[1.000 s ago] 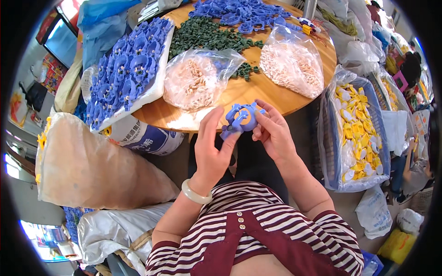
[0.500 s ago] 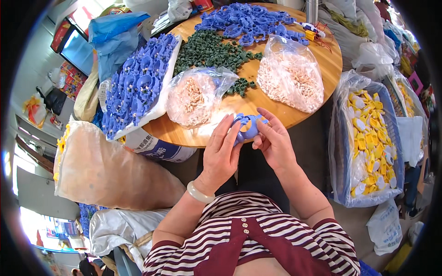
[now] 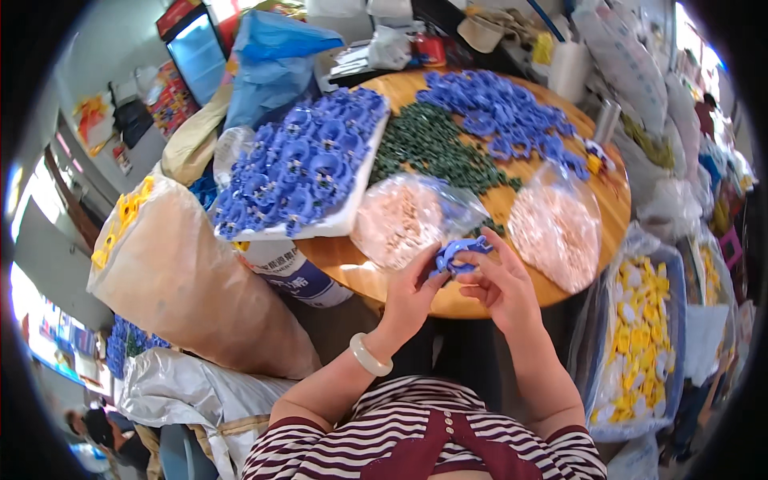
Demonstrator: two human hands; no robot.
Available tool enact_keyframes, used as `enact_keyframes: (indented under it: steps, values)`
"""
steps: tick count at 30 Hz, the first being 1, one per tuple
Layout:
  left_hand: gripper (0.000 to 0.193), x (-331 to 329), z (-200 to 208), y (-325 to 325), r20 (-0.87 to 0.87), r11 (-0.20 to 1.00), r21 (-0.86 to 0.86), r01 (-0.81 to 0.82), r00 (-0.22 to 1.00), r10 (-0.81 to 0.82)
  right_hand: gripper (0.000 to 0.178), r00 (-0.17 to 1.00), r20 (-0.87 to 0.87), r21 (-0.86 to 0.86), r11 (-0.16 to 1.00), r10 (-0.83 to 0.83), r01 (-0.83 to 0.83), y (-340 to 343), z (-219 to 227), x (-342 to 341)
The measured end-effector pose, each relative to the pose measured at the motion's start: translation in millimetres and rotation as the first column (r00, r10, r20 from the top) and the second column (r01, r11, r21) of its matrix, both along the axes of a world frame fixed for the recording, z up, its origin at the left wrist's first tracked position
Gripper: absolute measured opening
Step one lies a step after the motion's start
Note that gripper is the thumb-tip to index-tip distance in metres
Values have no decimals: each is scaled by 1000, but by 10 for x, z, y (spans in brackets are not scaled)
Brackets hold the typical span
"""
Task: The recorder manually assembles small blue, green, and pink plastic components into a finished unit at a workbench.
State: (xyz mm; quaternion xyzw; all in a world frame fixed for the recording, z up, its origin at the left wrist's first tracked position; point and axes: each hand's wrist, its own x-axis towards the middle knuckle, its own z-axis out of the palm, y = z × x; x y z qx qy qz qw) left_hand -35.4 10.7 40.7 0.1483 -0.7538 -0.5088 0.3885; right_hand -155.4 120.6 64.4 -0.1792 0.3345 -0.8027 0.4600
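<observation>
"Worktop (image 3: pixel 332 258) worries?"

"White tray (image 3: pixel 367 172), heaped with blue parts (image 3: pixel 300 164), seems to overhang its left side; a knock might tip it."

"Smaller?"

"The left bag of pale pieces (image 3: pixel 400 222) lies just beyond the left hand (image 3: pixel 412 292); a careless brush could spill it."

"The blue piece (image 3: pixel 460 254)?"

"Between left and right hand (image 3: pixel 508 288), near the front edge, fingers of both gripping it; loosening together could drop it."

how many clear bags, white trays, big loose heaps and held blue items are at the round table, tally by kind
Clear bags: 2
White tray: 1
Big green heap: 1
Big loose blue heap: 1
Held blue item: 1
Total: 6
</observation>
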Motion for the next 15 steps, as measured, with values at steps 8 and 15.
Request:
enact_keyframes:
  steps: [8,15]
  values:
    - [31,320,386,-863,-346,444,806,392,920,-184,47,946,-312,12,996,91,-91,-577,392,8]
    - [21,598,1123,-2212,-333,742,632,223,943,0,22,867,-354,243,930,350,-276,-881,-17,-229]
